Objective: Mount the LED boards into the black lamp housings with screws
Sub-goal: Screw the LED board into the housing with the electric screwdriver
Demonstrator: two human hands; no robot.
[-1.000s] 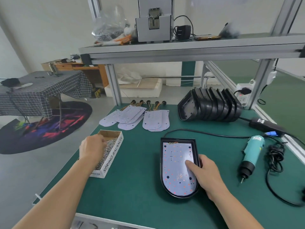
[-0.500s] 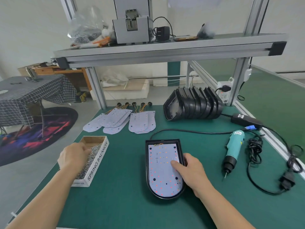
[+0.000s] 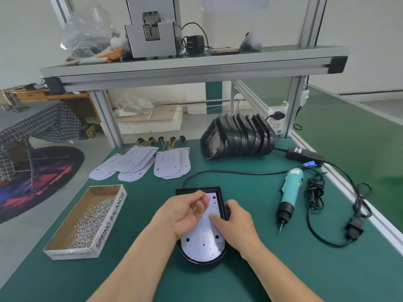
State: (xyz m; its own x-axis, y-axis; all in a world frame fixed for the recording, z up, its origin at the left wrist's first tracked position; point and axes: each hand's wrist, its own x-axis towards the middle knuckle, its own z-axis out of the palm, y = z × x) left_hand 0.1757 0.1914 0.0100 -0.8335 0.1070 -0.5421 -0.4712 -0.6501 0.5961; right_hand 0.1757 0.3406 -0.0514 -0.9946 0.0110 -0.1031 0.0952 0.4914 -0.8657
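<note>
- The LED board (image 3: 202, 243) lies face up inside a black lamp housing (image 3: 202, 263), its white face dotted with small red and dark marks.
- The housing sits flat on the green bench (image 3: 261, 275), near the front edge and roughly at the middle, with its rounded end toward the person.
- The left hand (image 3: 185, 212) hovers over the far half of the board with the fingers curled; thumb and forefinger pinch a small piece (image 3: 203, 194), too tiny to identify.
- The right hand (image 3: 235, 223) grips the housing on its right side: the thumb presses on the board and the fingers curl over the rim.
- To the left of the housing stands an open cardboard box (image 3: 111, 221) marked "SPRING BALANCER", holding a heap of silver screws (image 3: 93, 219).
- Further back, spare LED boards (image 3: 172, 162) with coloured wires lie in two overlapping fans.
- Behind and to the right, a row of empty housings (image 3: 237, 138) is nested together on edge.
- To the right of the hands, a teal electric screwdriver (image 3: 291, 188) lies on the bench with its tip toward the person.
- Just beside the screwdriver is a coiled black cable (image 3: 315, 192), and a power adapter (image 3: 305, 154) lies behind them.
- An aluminium-framed shelf (image 3: 196, 66) spans above the bench and carries a grey machine (image 3: 152, 38) and a clear bag (image 3: 87, 31).
</note>
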